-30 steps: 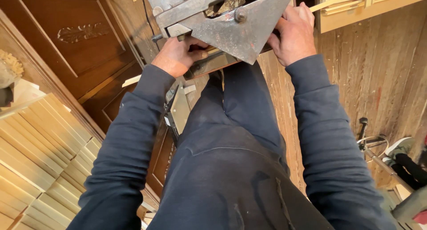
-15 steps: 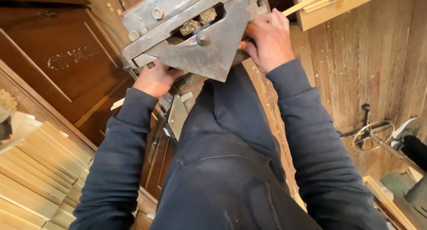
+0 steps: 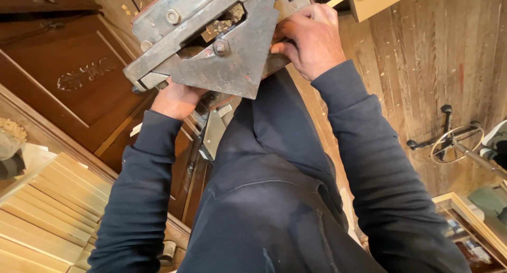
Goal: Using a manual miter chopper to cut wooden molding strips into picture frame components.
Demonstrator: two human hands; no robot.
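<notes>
Both hands are up on the heavy grey metal machine part (image 3: pixel 211 46), and that block of steel is the anchor for everything here. It fills the top of the view, tilted, its long edge running from lower left to upper right, with a triangular plate facing the camera, a bolt at the plate's middle and another bolt near the upper left corner. There's a dark slot above the plate, and crumbs of wood debris sit in it.

The right hand (image 3: pixel 311 38) is clamped on the part's right end, fingers curled over the edge and thumb pressed against the plate's side: a firm clench on the metal. The left hand (image 3: pixel 177 99) is tucked under the part's lower left corner, palm up against its underside; the fingers are hidden behind the steel, so it bears on the part, though how tightly they close I cannot tell.

Directly below the part run the person's dark blue sleeves and dark trousers. Left of the part stands a dark brown carved wooden door panel (image 3: pixel 79 77). Further down on that side lies a stack of pale wooden slats (image 3: pixel 47 209). Right of the part stretches the worn plank floor (image 3: pixel 422 67), with a small metal handwheel on a rod (image 3: pixel 454 141) lying well apart from it.
</notes>
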